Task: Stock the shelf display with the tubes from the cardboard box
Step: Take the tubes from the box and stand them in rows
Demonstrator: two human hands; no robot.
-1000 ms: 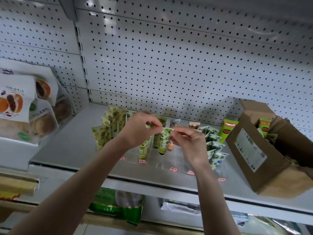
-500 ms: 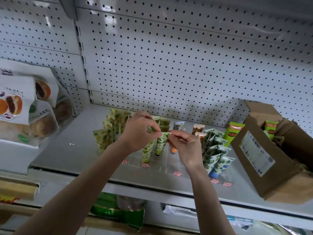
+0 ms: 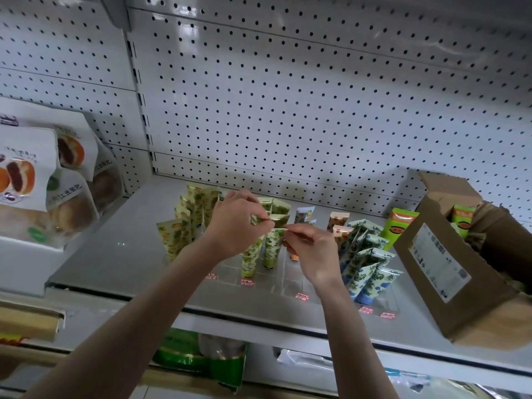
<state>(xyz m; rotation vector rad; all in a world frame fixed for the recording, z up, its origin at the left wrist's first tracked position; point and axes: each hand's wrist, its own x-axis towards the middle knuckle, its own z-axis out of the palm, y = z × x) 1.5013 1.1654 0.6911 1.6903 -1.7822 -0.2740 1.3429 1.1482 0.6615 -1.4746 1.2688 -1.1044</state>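
Note:
A clear divided display tray (image 3: 290, 279) on the grey shelf (image 3: 115, 246) holds rows of upright tubes. Yellow-flowered tubes (image 3: 175, 234) stand at its left, blue-flowered tubes (image 3: 365, 266) lean at its right. In the middle stand two green-patterned tubes. My left hand (image 3: 233, 226) pinches the crimped top of the left green tube (image 3: 250, 259). My right hand (image 3: 311, 251) pinches the top of the right green tube (image 3: 272, 249). The open cardboard box (image 3: 449, 263) sits at the shelf's right end with green and orange tubes (image 3: 462, 223) inside.
A bright green tube (image 3: 398, 226) stands between the tray and the box. Bags of filled buns (image 3: 43, 182) hang at the left. A white pegboard wall (image 3: 288, 110) backs the shelf. Green packets (image 3: 198, 355) lie on the shelf below.
Both hands have stayed at the tops of the two green tubes, which now stand lower and straighter in the tray slots. The view has shifted slightly.

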